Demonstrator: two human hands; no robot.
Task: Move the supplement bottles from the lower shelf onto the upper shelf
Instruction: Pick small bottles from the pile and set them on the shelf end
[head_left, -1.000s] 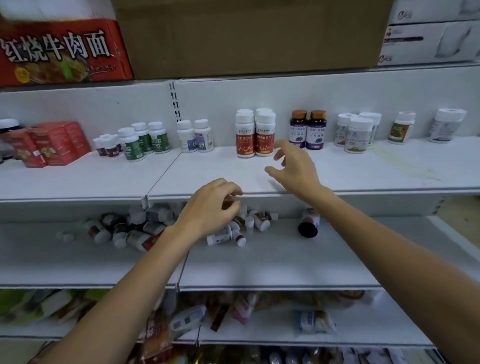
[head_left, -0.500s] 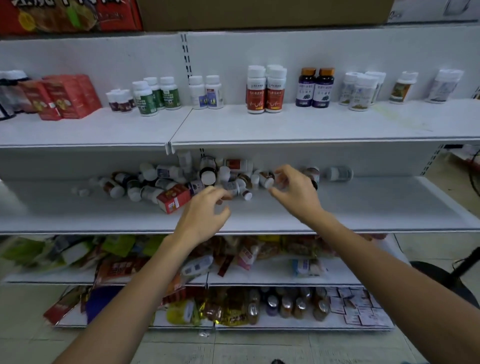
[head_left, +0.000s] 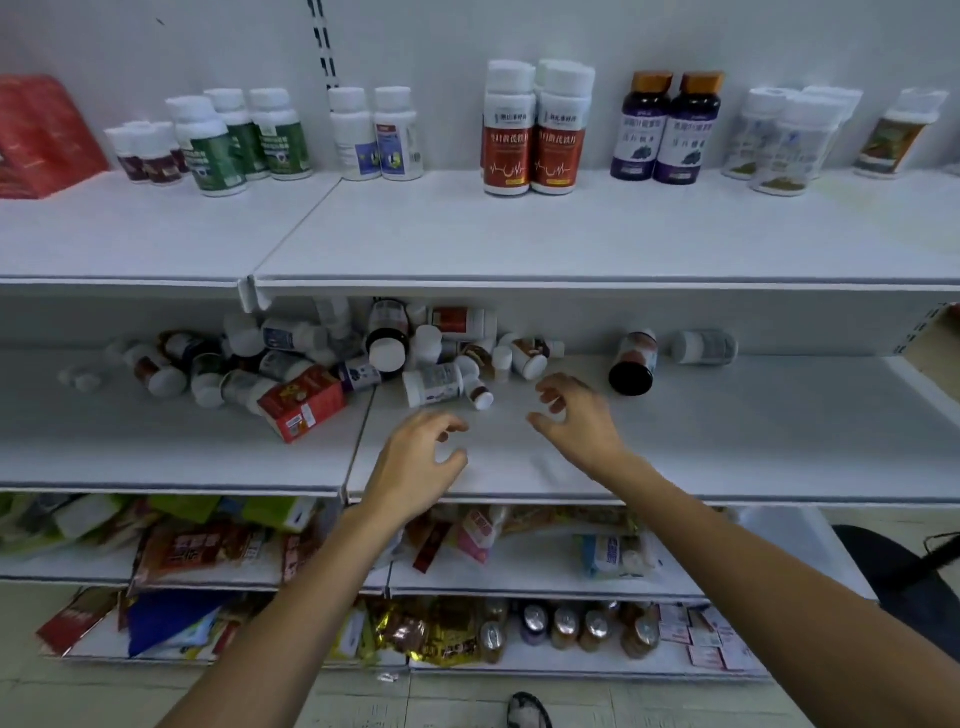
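On the lower shelf (head_left: 727, 441) the supplement bottles (head_left: 434, 382) lie heaped; left grip (head_left: 415, 467) and right grip (head_left: 576, 421) are seen released, empty, near them. One must next be grasped for the upper shelf (head_left: 519, 234).

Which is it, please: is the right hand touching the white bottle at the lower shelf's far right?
Apart. The head view shows the right hand well left of the white bottle, with bare lower shelf between.
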